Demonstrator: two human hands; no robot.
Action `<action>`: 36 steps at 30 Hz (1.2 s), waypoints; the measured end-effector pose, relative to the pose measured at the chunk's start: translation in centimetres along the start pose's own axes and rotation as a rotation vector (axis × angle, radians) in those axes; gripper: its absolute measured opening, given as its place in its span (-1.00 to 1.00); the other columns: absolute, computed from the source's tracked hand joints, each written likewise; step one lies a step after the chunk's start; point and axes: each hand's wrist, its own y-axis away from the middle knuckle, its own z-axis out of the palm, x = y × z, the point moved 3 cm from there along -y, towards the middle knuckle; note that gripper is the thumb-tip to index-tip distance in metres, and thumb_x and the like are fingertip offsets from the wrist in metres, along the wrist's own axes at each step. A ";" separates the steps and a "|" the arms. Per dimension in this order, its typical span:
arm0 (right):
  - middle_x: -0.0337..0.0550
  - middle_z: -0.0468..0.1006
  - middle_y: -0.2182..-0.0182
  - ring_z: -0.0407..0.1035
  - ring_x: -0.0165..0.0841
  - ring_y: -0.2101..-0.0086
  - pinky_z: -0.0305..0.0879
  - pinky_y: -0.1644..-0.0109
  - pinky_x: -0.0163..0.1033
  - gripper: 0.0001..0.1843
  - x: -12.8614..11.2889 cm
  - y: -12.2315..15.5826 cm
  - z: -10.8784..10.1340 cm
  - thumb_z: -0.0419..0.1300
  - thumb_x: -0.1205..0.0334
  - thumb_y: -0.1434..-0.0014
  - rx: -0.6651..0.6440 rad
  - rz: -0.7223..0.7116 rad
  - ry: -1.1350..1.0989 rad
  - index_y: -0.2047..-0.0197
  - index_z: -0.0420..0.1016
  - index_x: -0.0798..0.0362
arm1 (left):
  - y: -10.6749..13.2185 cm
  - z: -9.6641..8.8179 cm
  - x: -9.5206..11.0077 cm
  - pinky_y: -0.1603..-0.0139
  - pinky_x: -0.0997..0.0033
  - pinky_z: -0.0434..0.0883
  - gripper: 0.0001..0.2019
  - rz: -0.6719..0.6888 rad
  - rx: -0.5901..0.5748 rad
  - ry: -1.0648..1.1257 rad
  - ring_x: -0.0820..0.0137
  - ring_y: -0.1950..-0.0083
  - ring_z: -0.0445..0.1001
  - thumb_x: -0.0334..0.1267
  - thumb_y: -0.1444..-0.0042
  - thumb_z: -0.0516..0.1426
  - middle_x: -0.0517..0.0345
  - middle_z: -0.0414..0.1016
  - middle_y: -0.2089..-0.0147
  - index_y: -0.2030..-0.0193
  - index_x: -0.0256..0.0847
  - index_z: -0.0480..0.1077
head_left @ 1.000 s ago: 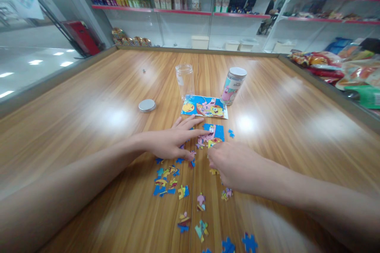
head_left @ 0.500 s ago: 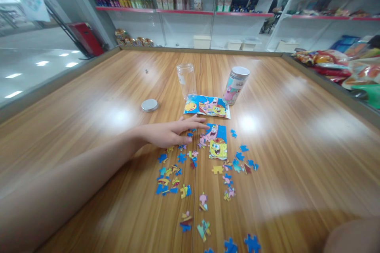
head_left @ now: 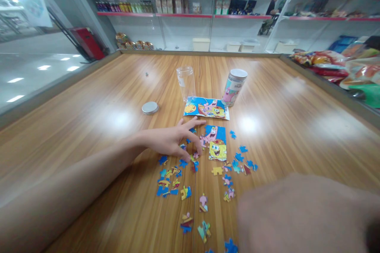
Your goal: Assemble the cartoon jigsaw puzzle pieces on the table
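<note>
My left hand point(head_left: 175, 138) reaches over the loose puzzle pieces with its fingers spread and bent, the fingertips close to a small pink and yellow piece point(head_left: 196, 155). Just right of it lies the joined part of the jigsaw puzzle point(head_left: 217, 142), with a pink and a yellow cartoon figure on blue. My right hand point(head_left: 299, 213) is a large blur at the lower right, and its fingers cannot be made out. Several loose pieces point(head_left: 168, 185) lie left of and below the joined part. A printed picture sheet point(head_left: 207, 108) lies beyond it.
Behind the sheet stand a clear open jar point(head_left: 186, 85) and a lidded printed canister point(head_left: 234, 87). A silver lid point(head_left: 150, 107) lies to the left. Packaged goods point(head_left: 335, 65) sit past the table's right edge, and shelves point(head_left: 184, 16) line the back.
My left hand's fingers have bent and drawn down from the joined puzzle towards the loose pieces. My right hand has come much further into view from the lower right.
</note>
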 end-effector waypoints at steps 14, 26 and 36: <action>-0.27 0.50 0.49 0.30 -0.47 0.45 0.05 0.31 -0.31 -0.82 10.4 -4.2 0.9 0.17 0.26 -0.23 0.184 0.088 0.117 0.20 0.61 0.06 | -0.6 1.3 -0.1 -0.52 -0.15 -0.05 -0.80 -0.031 0.238 -0.041 0.06 -0.56 -0.23 -0.08 -0.13 0.32 0.06 0.02 -0.47 0.22 -0.14 0.54; -0.27 0.56 0.45 0.31 -0.51 0.46 0.04 0.35 -0.34 -0.77 9.2 -4.6 2.1 0.17 0.16 -0.31 0.186 0.152 -0.060 0.29 0.58 0.07 | -1.0 1.6 0.3 -0.47 -0.02 0.14 -0.90 0.100 0.551 0.009 0.20 -0.42 0.16 -0.28 -0.30 0.17 -0.02 0.30 -0.31 0.14 -0.17 0.52; -0.28 0.52 0.47 0.34 -0.43 0.41 0.06 0.31 -0.29 -0.79 9.2 -4.3 1.5 0.23 0.07 -0.21 0.315 0.234 0.165 0.31 0.56 0.03 | -1.0 1.7 -1.2 -0.32 0.03 0.34 -0.78 0.181 0.557 -0.018 0.22 -0.27 0.34 -0.38 -0.28 0.12 -0.09 0.38 -0.19 -0.05 -0.21 0.44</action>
